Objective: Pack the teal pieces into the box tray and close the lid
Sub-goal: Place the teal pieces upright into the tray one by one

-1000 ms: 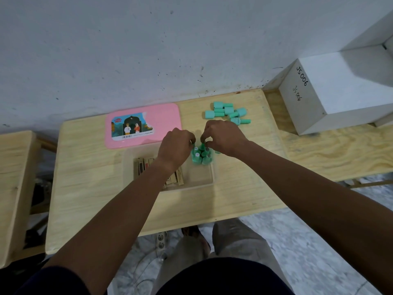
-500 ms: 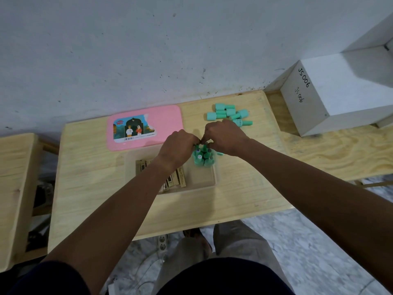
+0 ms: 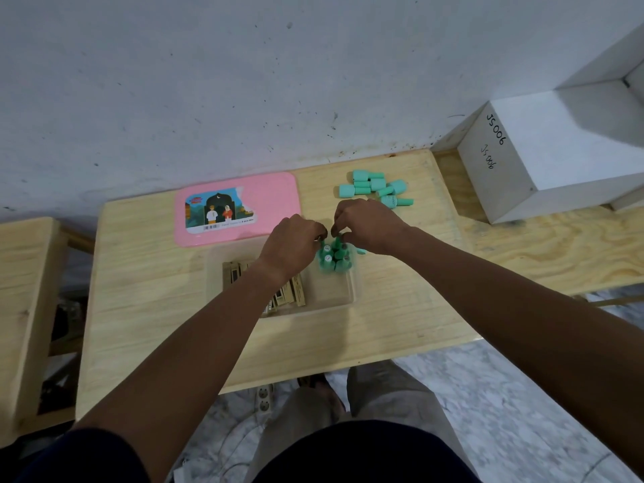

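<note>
A clear box tray [image 3: 334,294] sits mid-table. Several teal pieces [image 3: 334,259] stand upright, packed together in its far right corner. My left hand [image 3: 291,244] and my right hand [image 3: 369,223] meet above that cluster, fingertips pinched on the tops of the teal pieces. One teal piece [image 3: 361,251] pokes out under my right hand. A loose pile of teal pieces [image 3: 374,189] lies on the table behind my right hand. The pink lid [image 3: 237,208], with a picture label, lies flat behind the tray on the left.
Tan card-like pieces [image 3: 285,294] lie in the tray's left half, partly under my left forearm. A white box [image 3: 557,151] marked JS006 stands at the right on a neighbouring bench. The wall runs just behind the table. Another wooden bench [image 3: 24,308] is at left.
Both hands stay at the teal cluster in the tray, fingers shifting slightly. The view has moved a little; the lid and the loose pile have not moved.
</note>
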The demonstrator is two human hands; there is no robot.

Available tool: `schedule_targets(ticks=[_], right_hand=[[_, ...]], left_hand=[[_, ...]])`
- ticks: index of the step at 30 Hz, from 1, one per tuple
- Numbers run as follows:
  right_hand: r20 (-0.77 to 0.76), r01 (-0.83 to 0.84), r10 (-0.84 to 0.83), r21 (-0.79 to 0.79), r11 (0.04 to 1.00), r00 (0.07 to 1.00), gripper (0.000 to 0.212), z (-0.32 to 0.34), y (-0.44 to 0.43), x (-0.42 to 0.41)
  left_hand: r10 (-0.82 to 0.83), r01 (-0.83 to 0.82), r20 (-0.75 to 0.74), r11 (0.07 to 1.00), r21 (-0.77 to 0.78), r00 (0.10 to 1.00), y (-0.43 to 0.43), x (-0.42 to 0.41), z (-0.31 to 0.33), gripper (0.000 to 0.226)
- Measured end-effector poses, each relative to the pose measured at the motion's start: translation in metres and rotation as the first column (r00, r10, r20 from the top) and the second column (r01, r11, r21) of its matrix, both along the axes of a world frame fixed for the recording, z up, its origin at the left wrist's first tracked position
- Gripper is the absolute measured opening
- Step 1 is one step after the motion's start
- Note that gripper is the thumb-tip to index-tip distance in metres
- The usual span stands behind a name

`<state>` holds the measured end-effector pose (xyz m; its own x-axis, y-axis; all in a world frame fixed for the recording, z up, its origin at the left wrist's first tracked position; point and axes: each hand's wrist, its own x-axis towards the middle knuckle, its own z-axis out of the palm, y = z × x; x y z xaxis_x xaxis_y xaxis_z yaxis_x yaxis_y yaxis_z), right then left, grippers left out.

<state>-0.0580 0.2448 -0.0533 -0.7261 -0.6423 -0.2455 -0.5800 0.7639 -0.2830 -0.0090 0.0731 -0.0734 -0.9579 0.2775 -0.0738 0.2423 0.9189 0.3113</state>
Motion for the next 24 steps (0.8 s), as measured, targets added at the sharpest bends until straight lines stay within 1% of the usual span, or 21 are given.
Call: schedule_targets(ticks=[4, 9, 14, 18, 20, 22, 24], right_hand=[[0.069, 0.146, -0.14, -0.079, 0.986, 0.988, 0.019, -0.006, 0.001, 0.002], [0.047, 0.23, -0.226, -0.12, 0.966, 0.973, 0.02, -0.015, 0.005, 0.009], [0.065, 0.304, -0.297, -0.146, 0.941, 0.952, 0.021, -0.02, 0.005, 0.011], [0.13, 0.377, -0.357, -0.189, 0.907, 0.925, 0.021, -0.022, 0.008, 0.013], [0.21, 0.448, -0.403, -0.259, 0.856, 0.891, 0.021, -0.022, 0.012, 0.014], [0.297, 0.557, -0.474, -0.358, 0.75, 0.829, 0.02, -0.022, 0.018, 0.015], [0.326, 0.644, -0.556, -0.425, 0.636, 0.765, 0.016, -0.024, 0.027, 0.016]], left_hand=[[-0.021, 0.022, -0.02, 0.999, 0.039, 1.0, 0.0, 0.001, 0.001, 0.024], [0.025, -0.022, -0.023, 0.996, 0.09, 0.999, 0.002, 0.005, 0.002, 0.02], [0.048, -0.043, -0.036, 0.991, 0.126, 0.998, 0.006, 0.005, 0.002, 0.02], [0.065, -0.063, -0.009, 0.991, 0.118, 0.998, 0.007, 0.006, 0.002, 0.022], [0.082, -0.081, -0.002, 0.99, 0.113, 0.997, 0.007, 0.007, 0.003, 0.025], [0.103, -0.103, -0.004, 0.991, 0.089, 0.995, 0.006, 0.008, 0.006, 0.03], [0.12, -0.118, -0.034, 0.992, 0.054, 0.992, 0.006, 0.008, 0.008, 0.035]])
